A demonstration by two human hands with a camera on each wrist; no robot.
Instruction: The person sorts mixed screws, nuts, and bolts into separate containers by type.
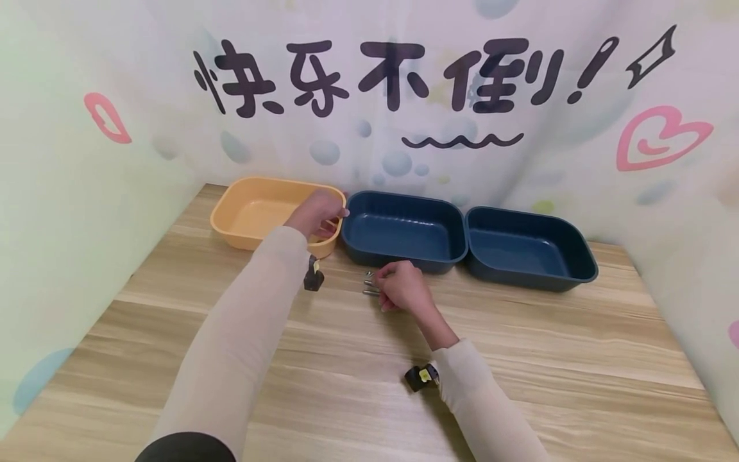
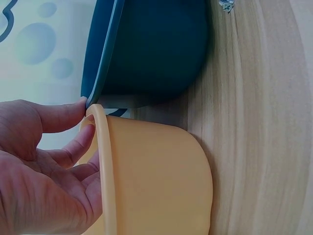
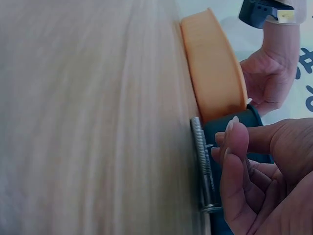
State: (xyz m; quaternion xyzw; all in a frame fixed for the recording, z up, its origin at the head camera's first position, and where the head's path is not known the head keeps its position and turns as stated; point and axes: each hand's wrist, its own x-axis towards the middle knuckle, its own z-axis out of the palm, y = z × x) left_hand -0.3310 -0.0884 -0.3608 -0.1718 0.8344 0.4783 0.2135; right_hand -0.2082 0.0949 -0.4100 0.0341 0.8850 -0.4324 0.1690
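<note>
My left hand [image 1: 320, 212] is at the right end of the yellow bin [image 1: 248, 242]. In the left wrist view its thumb lies over the rim by the neighbouring blue bin [image 2: 151, 54], with the other fingers inside the yellow wall, gripping the rim. My right hand [image 1: 401, 285] is low over the table in front of the middle blue bin [image 1: 404, 224], fingers bent and thumb near the forefinger. Long threaded metal bolts [image 3: 201, 161] lie side by side right beside its fingertips. A small metal piece shows at the fingertips; I cannot tell whether they pinch it.
Another blue bin [image 1: 525, 253] stands at the right end of the row. The bins line the back of the wood-grain table [image 1: 323, 385], against a printed cloth backdrop [image 1: 369, 147]. A black wrist camera [image 1: 314, 276] hangs by my left sleeve, another [image 1: 420, 377] by the right.
</note>
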